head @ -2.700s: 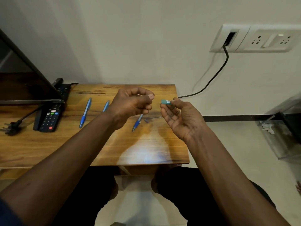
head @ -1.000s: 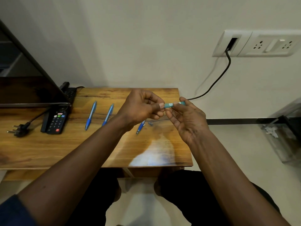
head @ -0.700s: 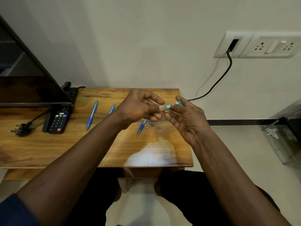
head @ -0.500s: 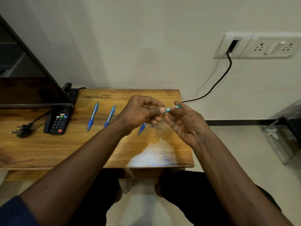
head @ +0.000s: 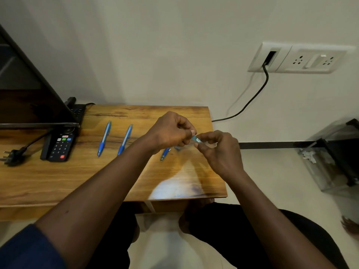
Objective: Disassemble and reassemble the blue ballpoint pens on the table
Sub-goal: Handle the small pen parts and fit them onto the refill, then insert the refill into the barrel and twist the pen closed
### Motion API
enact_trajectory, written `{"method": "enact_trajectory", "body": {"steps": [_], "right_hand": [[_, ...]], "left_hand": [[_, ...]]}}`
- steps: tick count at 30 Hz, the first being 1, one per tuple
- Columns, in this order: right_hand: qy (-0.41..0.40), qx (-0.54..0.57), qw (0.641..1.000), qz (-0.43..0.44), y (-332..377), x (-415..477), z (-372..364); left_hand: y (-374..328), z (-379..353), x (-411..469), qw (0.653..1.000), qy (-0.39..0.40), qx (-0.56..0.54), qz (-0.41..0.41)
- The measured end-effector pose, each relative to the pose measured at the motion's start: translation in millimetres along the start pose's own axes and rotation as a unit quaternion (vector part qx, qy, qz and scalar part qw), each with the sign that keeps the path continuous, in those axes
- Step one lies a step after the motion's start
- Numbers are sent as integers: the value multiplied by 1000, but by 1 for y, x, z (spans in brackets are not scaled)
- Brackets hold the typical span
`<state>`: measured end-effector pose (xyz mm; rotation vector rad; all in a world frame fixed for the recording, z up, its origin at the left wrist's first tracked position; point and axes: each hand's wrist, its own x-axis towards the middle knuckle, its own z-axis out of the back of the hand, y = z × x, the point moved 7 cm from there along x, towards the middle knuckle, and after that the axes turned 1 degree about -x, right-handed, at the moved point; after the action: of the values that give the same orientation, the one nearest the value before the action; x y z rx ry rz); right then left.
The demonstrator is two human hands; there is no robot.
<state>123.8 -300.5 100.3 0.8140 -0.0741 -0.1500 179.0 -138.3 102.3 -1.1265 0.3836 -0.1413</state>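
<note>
L hand (head: 171,131) & R hand (head: 219,150): fingers pinch short teal-blue pen piece (head: 196,139) above wooden table (head: 58,181). Two blue ballpoint pens (head: 104,138) lie at 9 o'clock; blue pen section (head: 165,153) at 8 o'clock.

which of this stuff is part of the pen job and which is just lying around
Job: teal pen piece pinched by left hand and right hand; far-left blue pen; second blue pen; partly hidden blue pen below the hands.
Lying about: remote; loose plug; wall cable; clear box on the floor.
</note>
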Motion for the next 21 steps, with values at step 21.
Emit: {"method": "enact_trajectory", "body": {"steps": [21], "right_hand": [[-33, -129, 987, -90, -39, -2, -35]], "left_hand": [[37, 43, -10, 956, -20, 285, 71]]}}
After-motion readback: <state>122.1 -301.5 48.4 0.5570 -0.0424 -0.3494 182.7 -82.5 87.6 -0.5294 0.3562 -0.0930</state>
